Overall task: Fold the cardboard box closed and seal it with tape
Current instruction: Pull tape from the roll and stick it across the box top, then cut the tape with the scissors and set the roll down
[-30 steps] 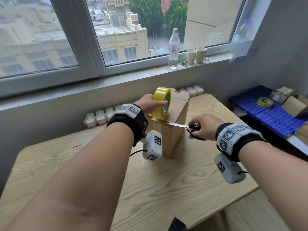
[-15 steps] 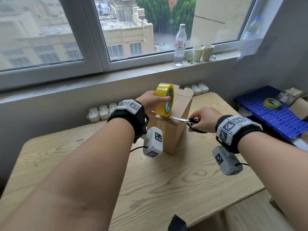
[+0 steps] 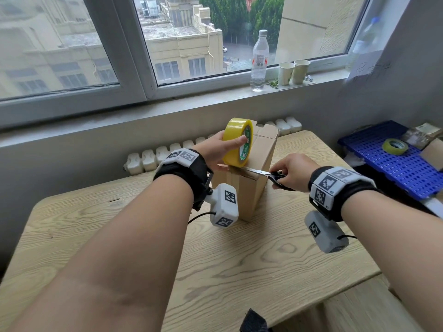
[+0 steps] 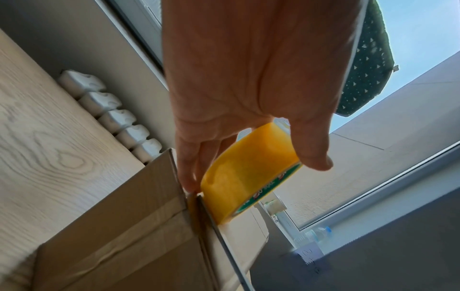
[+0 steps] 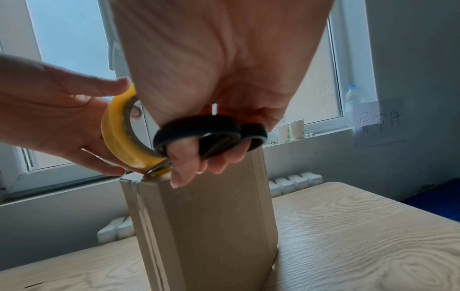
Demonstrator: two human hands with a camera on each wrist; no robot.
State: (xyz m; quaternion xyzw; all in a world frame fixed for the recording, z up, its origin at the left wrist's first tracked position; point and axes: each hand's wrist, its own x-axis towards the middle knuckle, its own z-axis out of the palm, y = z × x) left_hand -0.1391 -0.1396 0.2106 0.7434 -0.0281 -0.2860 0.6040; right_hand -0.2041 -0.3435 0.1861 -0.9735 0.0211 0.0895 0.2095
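A tall brown cardboard box (image 3: 255, 173) stands upright on the wooden table (image 3: 239, 255), its top flaps folded shut with tape along the seam. My left hand (image 3: 217, 150) holds a yellow tape roll (image 3: 237, 142) on edge at the box's near top corner, thumb over the roll. My right hand (image 3: 291, 172) grips black-handled scissors (image 3: 268, 174); the blades point left and meet the tape just below the roll. In the left wrist view the tape roll (image 4: 251, 175) sits at the box (image 4: 134, 236) edge beside the blade. The right wrist view shows fingers through the scissors (image 5: 211, 133) handles above the box (image 5: 206, 226).
A water bottle (image 3: 260, 61) and two paper cups (image 3: 293, 71) stand on the windowsill. A blue perforated tray (image 3: 393, 164) at the right holds another tape roll (image 3: 395, 146) and small boxes. White radiator tops (image 3: 148, 159) line the table's far edge.
The view has shifted slightly. Both hands stay at the box's top corner, and the scissors have slid a little further left under the roll.
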